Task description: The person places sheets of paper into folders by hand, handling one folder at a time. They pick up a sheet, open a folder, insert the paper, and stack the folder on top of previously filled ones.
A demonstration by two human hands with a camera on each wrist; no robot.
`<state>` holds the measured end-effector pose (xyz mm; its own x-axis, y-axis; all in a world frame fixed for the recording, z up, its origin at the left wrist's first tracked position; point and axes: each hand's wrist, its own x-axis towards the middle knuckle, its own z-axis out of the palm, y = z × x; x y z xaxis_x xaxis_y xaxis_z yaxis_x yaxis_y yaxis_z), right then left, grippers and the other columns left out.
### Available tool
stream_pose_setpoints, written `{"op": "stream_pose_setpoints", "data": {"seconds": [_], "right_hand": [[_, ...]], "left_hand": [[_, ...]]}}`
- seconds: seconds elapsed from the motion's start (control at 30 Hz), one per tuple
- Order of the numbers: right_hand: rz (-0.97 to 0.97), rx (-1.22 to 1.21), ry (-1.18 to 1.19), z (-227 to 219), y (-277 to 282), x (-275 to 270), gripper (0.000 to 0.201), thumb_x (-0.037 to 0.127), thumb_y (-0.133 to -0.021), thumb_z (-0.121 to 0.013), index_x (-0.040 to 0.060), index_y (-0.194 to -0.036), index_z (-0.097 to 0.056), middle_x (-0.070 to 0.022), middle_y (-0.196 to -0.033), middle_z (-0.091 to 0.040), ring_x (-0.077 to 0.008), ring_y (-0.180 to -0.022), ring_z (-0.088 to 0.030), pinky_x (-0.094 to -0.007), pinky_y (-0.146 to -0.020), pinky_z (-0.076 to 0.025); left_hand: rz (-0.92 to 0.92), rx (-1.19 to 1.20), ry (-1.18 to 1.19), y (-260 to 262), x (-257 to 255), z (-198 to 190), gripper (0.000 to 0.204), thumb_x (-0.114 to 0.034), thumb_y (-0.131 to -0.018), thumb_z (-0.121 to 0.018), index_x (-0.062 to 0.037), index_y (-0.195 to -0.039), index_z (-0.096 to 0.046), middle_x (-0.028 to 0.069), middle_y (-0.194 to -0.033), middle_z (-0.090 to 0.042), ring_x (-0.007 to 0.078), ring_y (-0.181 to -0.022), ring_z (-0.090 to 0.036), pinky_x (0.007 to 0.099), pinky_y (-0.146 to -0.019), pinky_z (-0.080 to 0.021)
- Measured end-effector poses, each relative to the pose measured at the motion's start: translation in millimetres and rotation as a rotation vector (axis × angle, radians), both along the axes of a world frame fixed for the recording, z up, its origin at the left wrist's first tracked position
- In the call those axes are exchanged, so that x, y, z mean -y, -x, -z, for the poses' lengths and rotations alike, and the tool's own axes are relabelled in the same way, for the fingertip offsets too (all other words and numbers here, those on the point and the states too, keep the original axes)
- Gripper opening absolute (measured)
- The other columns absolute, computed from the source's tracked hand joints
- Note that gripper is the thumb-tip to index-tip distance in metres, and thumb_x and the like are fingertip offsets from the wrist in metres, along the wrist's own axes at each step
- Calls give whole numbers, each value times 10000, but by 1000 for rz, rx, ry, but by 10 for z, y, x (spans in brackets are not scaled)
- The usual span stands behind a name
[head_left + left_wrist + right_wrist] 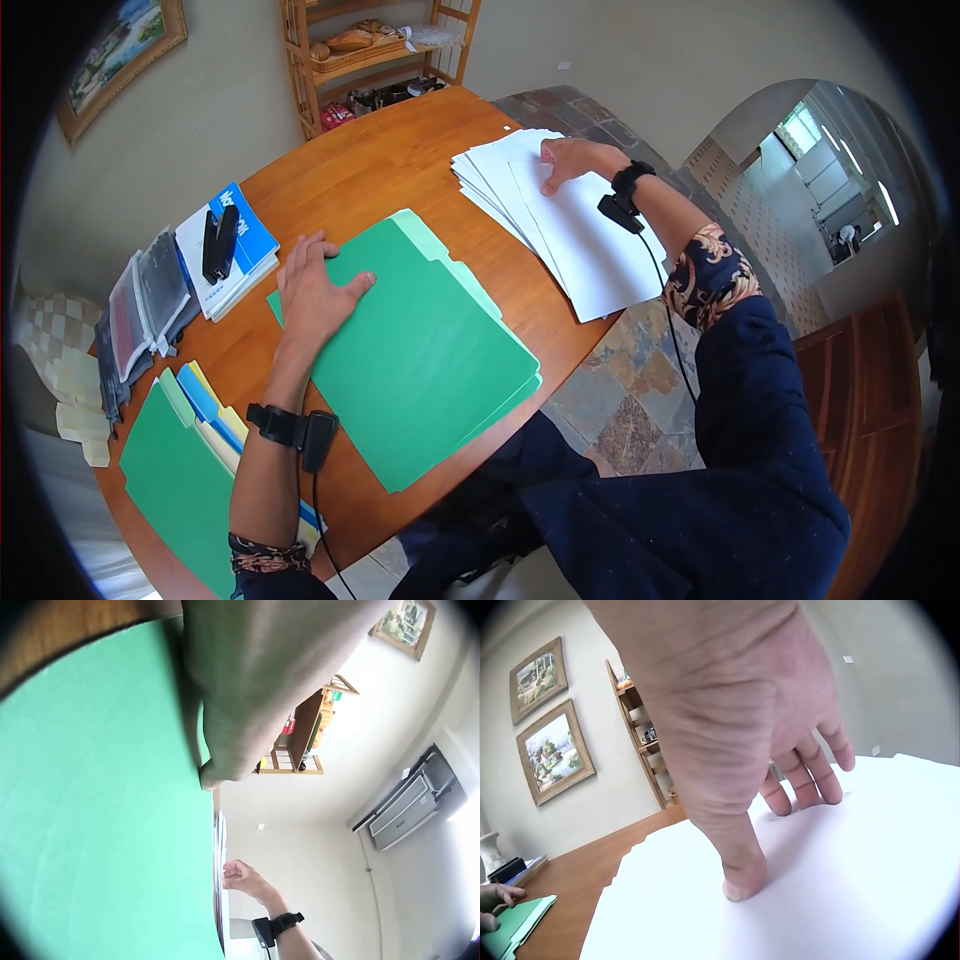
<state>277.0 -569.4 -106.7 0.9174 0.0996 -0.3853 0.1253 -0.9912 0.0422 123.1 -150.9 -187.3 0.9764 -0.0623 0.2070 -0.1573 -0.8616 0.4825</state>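
Note:
My left hand [315, 298] rests with spread fingers on the upper left part of a green file folder [425, 340]. That folder lies on at least one other green folder, with pale green tabs along its right side. To the right, a fanned stack of white paper [590, 245] reaches the table's right edge. My right hand [578, 163] is over the far end of this stack. In the right wrist view, the thumb [746, 877] and fingertips come down onto the top sheet [832, 877], apart from each other, with nothing gripped between them.
On the wooden table [365, 165], a black stapler [220, 245] sits on a blue and white notebook [250, 225] at the left. Zippered pouches [150, 300] lie beside it. Another green folder [175, 490], with blue and yellow ones, is at the near left. A wooden shelf [375, 65] stands behind.

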Motion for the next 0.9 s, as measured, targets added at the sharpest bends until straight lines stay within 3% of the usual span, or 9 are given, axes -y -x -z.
{"op": "stream_pose_setpoints", "data": {"seconds": [0.27, 0.37, 0.43, 0.53, 0.67, 0.77, 0.8, 0.87, 0.9], "right_hand": [[3, 5, 75, -3, 1, -53, 692, 414, -723, -774, -2, -1241, -580, -186, -1277, -601, -343, -1173, -573, -410, -960, -459], [-184, 25, 21, -222, -16, -130, 624, 381, -740, -733, -21, -1204, -619, -183, -1187, -608, -337, -1127, -560, -406, -954, -462], [-105, 64, -223, -329, -136, 0, 632, 342, -702, -771, 24, -1234, -646, -163, -1327, -535, -312, -1242, -503, -397, -1026, -427], [-44, -116, -766, -849, 109, -162, 341, 151, -788, -755, 30, -1103, -708, -44, -977, -729, -169, -856, -680, -301, -842, -536], [-140, -255, -948, -964, -95, 10, 381, 185, -800, -767, 21, -1138, -701, -48, -1012, -734, -157, -844, -695, -274, -824, -547], [-187, -260, -1124, -932, -188, 105, 346, 206, -805, -778, 28, -1085, -681, -39, -870, -714, -115, -689, -648, -256, -689, -533], [-174, -323, -1337, -924, -196, 114, 271, 192, -820, -761, 50, -1023, -651, -19, -774, -659, -96, -615, -582, -256, -634, -497], [-287, -653, -1690, -912, -266, 127, 242, 189, -828, -725, 64, -1013, -632, -28, -835, -675, -107, -716, -659, -239, -681, -540], [-242, -647, -1857, -787, -213, 89, 213, 204, -850, -699, 71, -993, -613, 3, -763, -597, -100, -644, -582, -250, -635, -498]], "left_hand": [[0, 7, 2, -9, 15, 27, 653, -403, -778, -772, 11, -1235, -559, 195, -1466, -461, 341, -1448, -311, 448, -1179, -216], [-31, 6, -11, -13, -12, 40, 618, -380, -768, -774, -5, -1214, -569, 179, -1467, -469, 333, -1442, -325, 446, -1178, -225], [3, 32, 4, -18, -31, 42, 607, -379, -767, -777, -9, -1205, -577, 180, -1468, -471, 336, -1437, -333, 440, -1177, -229], [24, 17, 59, -13, -54, -7, 594, -374, -767, -779, -12, -1196, -585, 180, -1469, -471, 334, -1430, -345, 431, -1176, -235], [16, -16, 34, -34, -52, 10, 612, -365, -781, -780, 11, -1221, -582, 189, -1458, -473, 330, -1427, -342, 425, -1168, -238], [16, 43, 44, -58, -69, 79, 625, -364, -781, -779, 14, -1236, -578, 188, -1453, -476, 330, -1427, -342, 426, -1164, -242], [18, 51, 30, -55, -61, 71, 633, -365, -780, -779, 14, -1244, -574, 188, -1451, -478, 329, -1428, -342, 426, -1163, -243], [10, 51, 11, -59, -62, 64, 641, -367, -780, -779, 15, -1251, -570, 189, -1448, -479, 327, -1428, -342, 425, -1163, -244], [2, 54, 5, -48, -61, 64, 636, -366, -775, -780, 5, -1247, -570, 181, -1448, -486, 326, -1419, -358, 427, -1168, -248]]}}
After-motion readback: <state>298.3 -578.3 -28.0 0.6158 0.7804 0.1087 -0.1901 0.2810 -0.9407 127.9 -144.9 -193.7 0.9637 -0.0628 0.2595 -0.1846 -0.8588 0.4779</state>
